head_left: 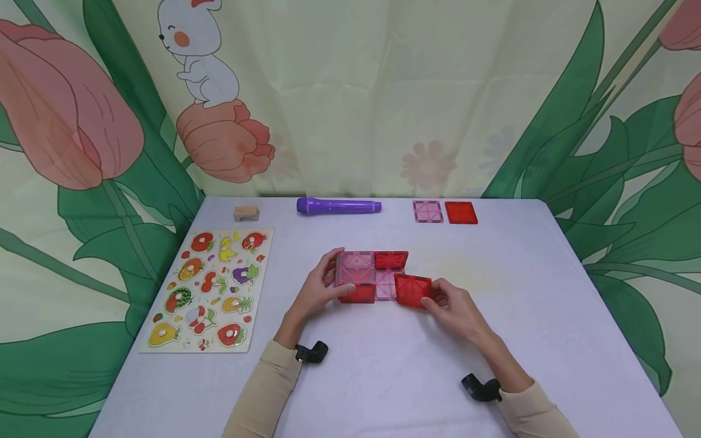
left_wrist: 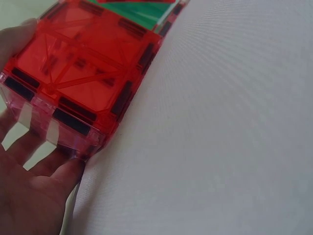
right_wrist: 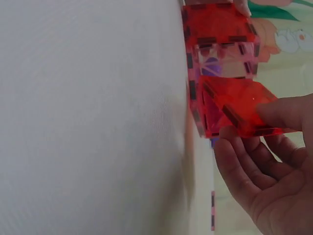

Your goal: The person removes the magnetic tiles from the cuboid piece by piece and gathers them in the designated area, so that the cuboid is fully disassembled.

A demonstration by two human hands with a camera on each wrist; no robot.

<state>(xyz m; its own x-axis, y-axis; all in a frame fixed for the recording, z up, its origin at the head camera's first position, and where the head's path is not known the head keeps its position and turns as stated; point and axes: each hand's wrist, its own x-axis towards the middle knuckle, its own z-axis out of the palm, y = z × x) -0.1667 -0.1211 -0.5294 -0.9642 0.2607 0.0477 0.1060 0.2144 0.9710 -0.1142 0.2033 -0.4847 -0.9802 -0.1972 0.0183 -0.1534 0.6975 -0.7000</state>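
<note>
Head view: your left hand [head_left: 320, 286] is closed about the left end of the tile structure [head_left: 356, 267], which stands at the centre of the frame in red and pink panels. The thumb lies along the front red panel; the other fingers go round the left side. Your right hand [head_left: 457, 310], right of centre, pinches a loose red tile [head_left: 413, 291] by its right edge, thumb below and fingers above. That tile sits tilted at the structure's right end. Both forearms, in beige sleeves [head_left: 268, 389], reach up from the lower edge and slant inward (a black wrist camera [head_left: 312, 351] shows at the left cuff).

Left wrist view: you have the structure clamped at upper left. The thumb bears on the red panel's far edge, while the fingers, slightly spread, lie against the pink side panel. The palm, at lower left, faces the structure with a gap between.

Right wrist view: your thumb presses the red tile's upper face at right of centre, with the fingers bent beneath it. The tile leans in front of the structure, which fills the upper centre; whether their edges touch, I cannot tell. The hand enters from the lower right, palm turned up in the frame.
</note>
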